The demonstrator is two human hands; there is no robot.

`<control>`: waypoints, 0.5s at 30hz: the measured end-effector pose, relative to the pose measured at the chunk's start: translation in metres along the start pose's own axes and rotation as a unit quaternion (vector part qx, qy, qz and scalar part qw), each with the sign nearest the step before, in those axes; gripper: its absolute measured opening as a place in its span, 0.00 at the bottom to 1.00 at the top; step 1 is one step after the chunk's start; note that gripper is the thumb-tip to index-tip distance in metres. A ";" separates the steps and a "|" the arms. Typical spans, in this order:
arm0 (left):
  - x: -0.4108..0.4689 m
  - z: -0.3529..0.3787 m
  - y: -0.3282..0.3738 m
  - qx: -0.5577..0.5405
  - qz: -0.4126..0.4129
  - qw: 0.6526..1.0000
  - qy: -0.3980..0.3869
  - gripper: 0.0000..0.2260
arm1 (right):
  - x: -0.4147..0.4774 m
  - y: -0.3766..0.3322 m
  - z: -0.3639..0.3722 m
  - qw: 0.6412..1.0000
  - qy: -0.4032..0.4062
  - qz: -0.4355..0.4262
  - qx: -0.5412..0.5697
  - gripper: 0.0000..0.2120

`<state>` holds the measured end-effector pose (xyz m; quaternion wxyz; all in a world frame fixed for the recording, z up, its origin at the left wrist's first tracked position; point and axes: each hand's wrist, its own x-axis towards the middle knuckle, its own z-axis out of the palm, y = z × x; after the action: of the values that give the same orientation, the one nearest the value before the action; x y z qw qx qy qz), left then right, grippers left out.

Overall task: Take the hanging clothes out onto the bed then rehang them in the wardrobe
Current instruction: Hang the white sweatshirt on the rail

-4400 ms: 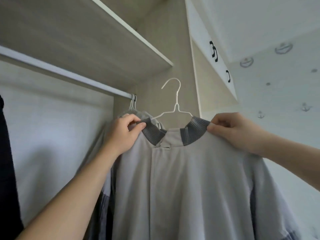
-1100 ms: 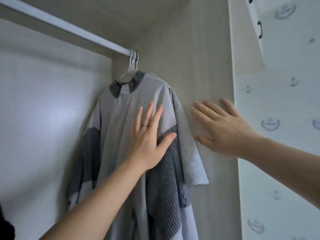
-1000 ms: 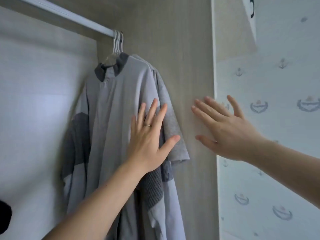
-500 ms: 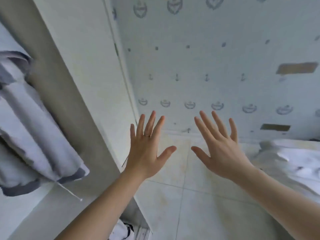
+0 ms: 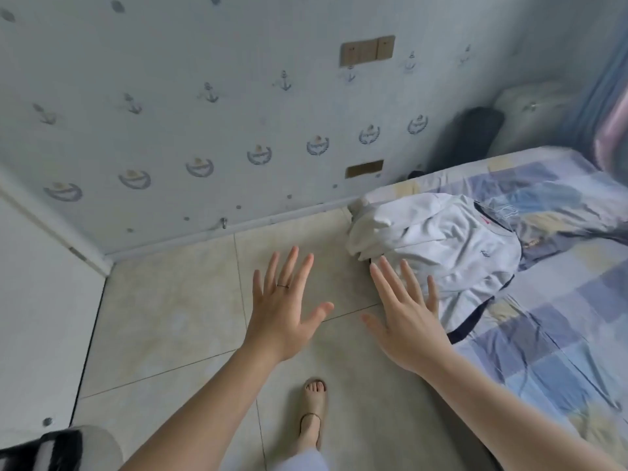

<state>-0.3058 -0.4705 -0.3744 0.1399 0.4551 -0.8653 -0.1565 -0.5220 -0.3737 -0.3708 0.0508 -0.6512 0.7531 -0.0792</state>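
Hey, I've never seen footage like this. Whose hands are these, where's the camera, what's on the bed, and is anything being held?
There is no machine here. A person wears a camera on the head, looking forward and down, so you see their own arms reaching into the picture. The left hand and right hand are spread in the air above the tiled floor, fingers straight, holding nothing. On the right is a bed with a checked sheet. A white top with dark trim lies crumpled on its near corner. Below the hands you can see the person's foot in a sandal.
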 end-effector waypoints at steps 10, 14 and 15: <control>0.194 0.040 0.002 -0.034 0.130 0.982 -0.133 0.38 | 0.095 0.064 0.011 0.973 0.011 0.229 0.007 0.36; 0.260 0.060 0.014 -0.008 0.191 0.967 -0.168 0.37 | 0.114 0.084 0.008 0.952 0.015 0.306 0.003 0.36; 0.274 0.065 0.020 -0.007 0.204 0.963 -0.176 0.36 | 0.117 0.090 0.007 0.946 0.016 0.325 0.001 0.36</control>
<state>-0.4950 -0.6786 -0.3982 0.0172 0.2329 -0.9498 -0.2081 -0.6258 -0.4773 -0.3912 0.0621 -0.3698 0.9244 -0.0695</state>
